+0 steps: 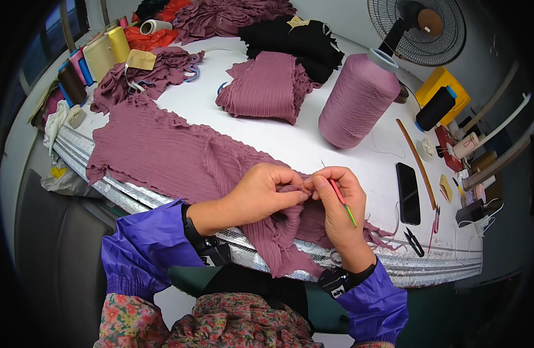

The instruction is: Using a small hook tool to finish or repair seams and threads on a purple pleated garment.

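A mauve ribbed knit fabric [162,153] lies across the table's near side, part of it bunched up and hanging over the front edge. My left hand [261,194] is closed, pinching a gathered fold of this knit between thumb and fingers. Close against it, my right hand [342,209] holds a thin latch hook [339,194] with a pink and green handle, its metal tip pointing up and away. The right fingertips also meet the fabric beside the left ones. What the fingertips do to the stitches is too small to make out.
A large mauve yarn cone [360,101] stands behind my right hand. Folded mauve knit [267,90] and black fabric [290,43] lie farther back. At right are a phone [408,193], thread snips [414,242], a wooden stick [416,162] and a fan [420,29]. Thread spools [73,81] crowd the left.
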A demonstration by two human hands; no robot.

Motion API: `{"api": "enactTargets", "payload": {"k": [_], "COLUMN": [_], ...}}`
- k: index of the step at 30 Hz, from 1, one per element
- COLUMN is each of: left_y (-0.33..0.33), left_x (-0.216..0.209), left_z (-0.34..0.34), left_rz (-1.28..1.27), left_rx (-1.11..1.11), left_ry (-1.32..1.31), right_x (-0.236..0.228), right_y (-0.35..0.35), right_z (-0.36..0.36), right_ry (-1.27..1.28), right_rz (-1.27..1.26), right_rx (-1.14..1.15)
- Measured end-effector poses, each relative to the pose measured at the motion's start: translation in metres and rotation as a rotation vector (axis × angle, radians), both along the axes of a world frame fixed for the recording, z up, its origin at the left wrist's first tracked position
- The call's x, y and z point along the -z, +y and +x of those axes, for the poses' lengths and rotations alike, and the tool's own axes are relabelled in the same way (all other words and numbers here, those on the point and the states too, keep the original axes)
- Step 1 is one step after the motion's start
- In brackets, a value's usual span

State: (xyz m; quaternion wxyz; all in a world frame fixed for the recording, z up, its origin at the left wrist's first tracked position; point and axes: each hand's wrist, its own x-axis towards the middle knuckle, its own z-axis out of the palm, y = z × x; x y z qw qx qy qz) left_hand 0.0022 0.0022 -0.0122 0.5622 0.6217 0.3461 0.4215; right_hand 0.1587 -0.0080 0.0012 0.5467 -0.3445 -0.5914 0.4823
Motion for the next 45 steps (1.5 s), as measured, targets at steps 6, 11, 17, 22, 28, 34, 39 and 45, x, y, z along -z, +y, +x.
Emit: {"api": "enactTargets", "payload": {"k": [6,11,17,22,28,34,39,45], "left_y": [-0.002,-0.001,-0.005,-0.005,-0.006,-0.006,-0.005,-0.002], "left_x": [-0.004,-0.004,-0.013,-0.015,-0.014,-0.010,-0.007,-0.002], "left_z": [-0.001,-0.002,0.000,-0.001,0.000,0.001,-0.002,-0.001], "left_rz": [-0.052,0.106,0.194,0.190,0.208,0.218,0.244,0.257], "left_rx": [0.023,0.000,-0.078,-0.076,-0.076,-0.061,-0.056,-0.052], "left_ry": [0.031,0.139,0.224,0.242,0.236,0.180,0.168,0.181], "right_x": [-0.002,-0.005,-0.012,-0.025,-0.040,-0.046,-0.051,-0.052], "right_y": [-0.001,-0.003,-0.004,-0.003,-0.006,-0.006,-0.006,-0.004], "right_z": [0.000,0.000,0.005,0.006,0.003,-0.002,-0.006,-0.010], "right_ry": [-0.013,-0.049,0.083,0.133,0.067,-0.085,-0.192,-0.265], "right_rz": [-0.042,-0.042,-0.201,-0.202,-0.132,0.020,0.047,0.121], "right_rx": [-0.001,0.015,-0.065,-0.071,-0.055,-0.033,-0.072,-0.064]}}
